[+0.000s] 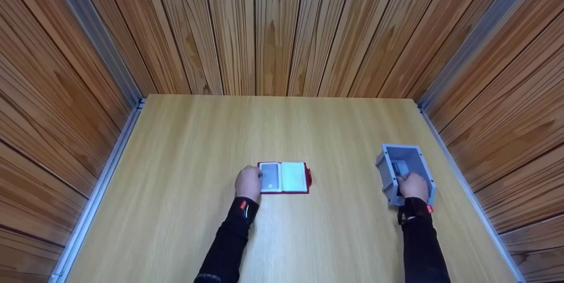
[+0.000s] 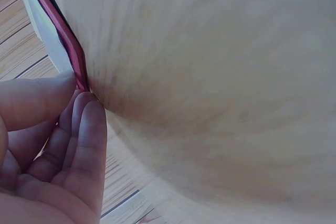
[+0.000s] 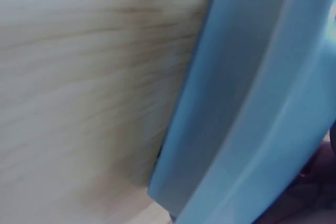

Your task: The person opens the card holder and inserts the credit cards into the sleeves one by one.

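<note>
Pinches, between thumb and fingertips of the left hand [image 1: 248, 181], the left edge of a small rectangular red-covered folder [image 1: 293, 177], with the fingertips closed right up to the thin red border. Sits, as for the folder, near the middle of the pale wood-grain tabletop [image 1: 343, 239], spread into 2 panels: grey-blue on the left, whitish on the right. Stretches its long axis left to right, roughly parallel to the tabletop's far edge, with the centre fold running near to far. Ends on the right in a small red tab [image 1: 309, 177], pointing away from the left hand.

Reaches with the right hand [image 1: 414, 186] into a blue-grey plastic bin [image 1: 386, 181], well to the right of the folder. Comes close there to a small dark thing [image 1: 396, 169], too blurred to identify; cannot tell whether gripped or how far apart the fingers are, being mostly hidden behind the bin's wall in the right wrist view. Stands upright, as for the bin, with its longer axis running near to far, near end angled slightly rightward. Wears black sleeves [image 1: 224, 247] on the 2 arms.
</note>
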The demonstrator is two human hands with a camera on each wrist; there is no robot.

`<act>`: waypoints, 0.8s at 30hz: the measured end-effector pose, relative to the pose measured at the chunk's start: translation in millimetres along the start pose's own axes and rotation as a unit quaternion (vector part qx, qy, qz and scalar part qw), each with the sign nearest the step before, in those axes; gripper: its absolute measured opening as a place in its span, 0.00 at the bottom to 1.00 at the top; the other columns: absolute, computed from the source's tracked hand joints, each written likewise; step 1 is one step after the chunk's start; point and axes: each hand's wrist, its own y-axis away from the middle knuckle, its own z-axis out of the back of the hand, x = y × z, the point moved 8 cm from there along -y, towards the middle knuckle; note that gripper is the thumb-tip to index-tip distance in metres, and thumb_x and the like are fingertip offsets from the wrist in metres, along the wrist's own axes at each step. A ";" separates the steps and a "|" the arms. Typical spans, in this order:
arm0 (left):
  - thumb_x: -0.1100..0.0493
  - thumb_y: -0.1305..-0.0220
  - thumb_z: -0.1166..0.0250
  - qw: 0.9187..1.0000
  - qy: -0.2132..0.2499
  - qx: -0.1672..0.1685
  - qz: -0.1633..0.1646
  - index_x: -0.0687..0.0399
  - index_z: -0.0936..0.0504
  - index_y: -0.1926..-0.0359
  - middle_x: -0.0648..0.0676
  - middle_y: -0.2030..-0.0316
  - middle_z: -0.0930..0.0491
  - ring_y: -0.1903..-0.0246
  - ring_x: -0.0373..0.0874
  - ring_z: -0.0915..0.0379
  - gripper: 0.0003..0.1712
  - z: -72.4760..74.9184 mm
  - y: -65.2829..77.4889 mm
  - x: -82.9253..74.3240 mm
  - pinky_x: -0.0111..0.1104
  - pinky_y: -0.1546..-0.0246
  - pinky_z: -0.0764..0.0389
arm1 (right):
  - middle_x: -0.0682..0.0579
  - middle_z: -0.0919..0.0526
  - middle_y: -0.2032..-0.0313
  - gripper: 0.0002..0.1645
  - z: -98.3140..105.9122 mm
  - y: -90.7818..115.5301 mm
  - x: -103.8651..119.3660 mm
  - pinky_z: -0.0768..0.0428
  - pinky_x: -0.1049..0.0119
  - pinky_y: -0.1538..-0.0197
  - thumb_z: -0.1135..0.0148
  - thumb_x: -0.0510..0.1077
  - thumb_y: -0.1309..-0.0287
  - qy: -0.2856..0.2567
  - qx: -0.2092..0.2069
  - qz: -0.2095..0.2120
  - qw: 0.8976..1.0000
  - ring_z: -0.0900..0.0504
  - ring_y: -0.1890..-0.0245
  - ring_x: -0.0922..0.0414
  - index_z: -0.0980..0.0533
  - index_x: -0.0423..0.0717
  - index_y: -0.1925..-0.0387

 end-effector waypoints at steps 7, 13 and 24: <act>0.72 0.46 0.36 1.000 0.004 0.008 0.007 0.62 0.15 0.74 0.56 0.77 0.24 0.75 0.52 0.25 0.06 -1.1 -1.0 1.1 0.44 0.72 0.24 | 0.41 0.23 0.71 0.11 -0.4 -3.6 -3.6 0.27 0.45 0.56 0.41 0.40 0.37 -0.040 -0.015 -0.014 0.999 0.23 0.65 0.40 0.27 0.33 0.69; 0.72 0.47 0.38 1.000 -0.001 -0.003 0.004 0.60 0.18 0.79 0.56 0.79 0.25 0.76 0.53 0.26 0.08 -1.2 -0.2 0.9 0.44 0.74 0.26 | 0.31 0.20 0.63 0.12 -2.1 -4.6 -1.0 0.27 0.43 0.52 0.42 0.37 0.39 -0.045 -0.028 -0.010 0.999 0.22 0.59 0.34 0.25 0.27 0.62; 0.72 0.48 0.38 1.000 -0.014 -0.014 -0.009 0.60 0.21 0.81 0.57 0.80 0.26 0.77 0.55 0.26 0.09 -1.3 -0.3 0.2 0.46 0.75 0.27 | 0.26 0.21 0.56 0.17 -4.8 -9.0 7.2 0.29 0.40 0.48 0.46 0.36 0.36 -0.036 -0.027 0.024 0.999 0.24 0.53 0.29 0.25 0.23 0.53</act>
